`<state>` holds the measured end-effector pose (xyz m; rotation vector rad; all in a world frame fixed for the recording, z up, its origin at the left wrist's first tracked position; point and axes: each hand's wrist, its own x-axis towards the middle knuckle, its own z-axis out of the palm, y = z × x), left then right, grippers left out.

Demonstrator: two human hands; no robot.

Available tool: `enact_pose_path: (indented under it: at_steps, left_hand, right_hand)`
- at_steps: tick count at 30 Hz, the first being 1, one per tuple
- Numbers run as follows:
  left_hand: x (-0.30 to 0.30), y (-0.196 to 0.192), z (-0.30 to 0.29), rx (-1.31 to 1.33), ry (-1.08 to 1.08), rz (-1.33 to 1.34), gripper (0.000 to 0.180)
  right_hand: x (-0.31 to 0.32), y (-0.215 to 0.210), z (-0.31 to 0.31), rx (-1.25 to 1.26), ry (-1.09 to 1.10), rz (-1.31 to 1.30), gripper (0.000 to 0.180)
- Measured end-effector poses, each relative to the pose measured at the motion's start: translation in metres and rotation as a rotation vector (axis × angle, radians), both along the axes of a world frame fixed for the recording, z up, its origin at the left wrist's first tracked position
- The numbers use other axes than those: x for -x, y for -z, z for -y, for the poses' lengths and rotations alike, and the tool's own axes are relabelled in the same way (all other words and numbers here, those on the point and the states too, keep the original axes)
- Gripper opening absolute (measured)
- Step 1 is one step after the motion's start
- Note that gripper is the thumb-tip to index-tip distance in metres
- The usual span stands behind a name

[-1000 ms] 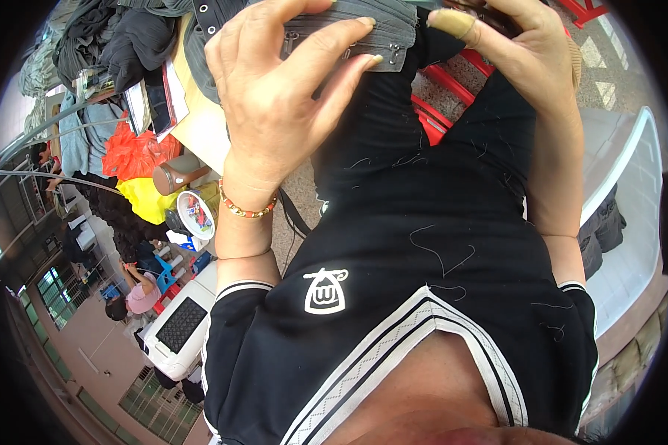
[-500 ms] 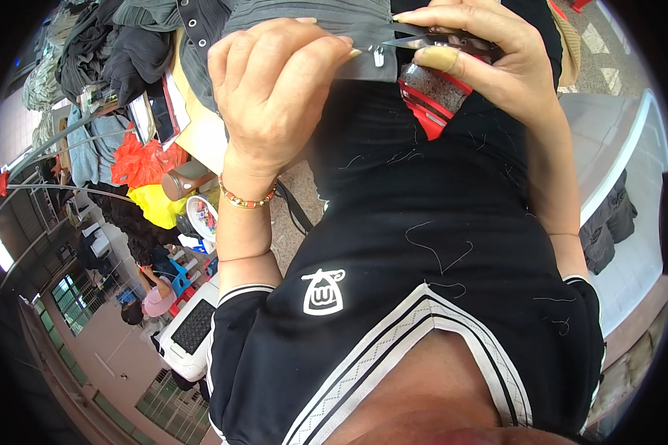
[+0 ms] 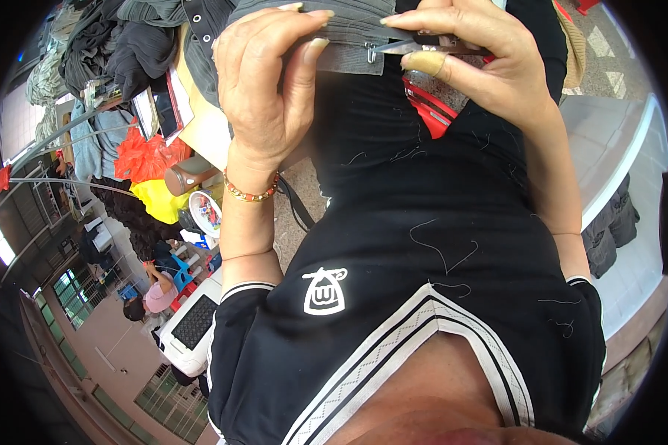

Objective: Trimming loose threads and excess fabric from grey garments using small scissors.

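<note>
While the left hand (image 3: 263, 89) pinches the folded grey fabric (image 3: 349, 33) high in the head view, its grip closed over the cloth's edge, the right hand (image 3: 482, 63) clamps small metal snips (image 3: 401, 46) whose tips touch the fabric's hem.

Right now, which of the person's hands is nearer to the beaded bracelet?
Left. The beaded bracelet sits on the wrist just below the left hand. The right hand is across the grey fabric, well apart.
</note>
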<state>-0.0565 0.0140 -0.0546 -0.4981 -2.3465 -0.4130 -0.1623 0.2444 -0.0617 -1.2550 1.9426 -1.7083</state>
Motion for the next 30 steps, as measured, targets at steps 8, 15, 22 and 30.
enact_pose_path:
  at_steps: [8, 15, 22, 30]
  left_hand:
    - [-0.006, 0.009, 0.003, -0.112, -0.036, 0.018, 0.019]
    - [-0.004, 0.013, 0.004, -0.13, -0.039, -0.002, 0.019]
    - [-0.002, 0.014, 0.003, -0.157, -0.027, 0.002, 0.02]
    - [-0.003, 0.015, 0.002, -0.164, -0.034, -0.013, 0.02]
  right_hand:
    - [0.0, -0.001, 0.013, 0.062, 0.032, -0.298, 0.035]
    - [0.002, -0.009, 0.018, 0.032, 0.034, -0.384, 0.034]
    - [0.003, -0.01, 0.021, 0.03, 0.012, -0.422, 0.034]
    - [0.005, -0.007, 0.023, 0.059, -0.058, -0.324, 0.036]
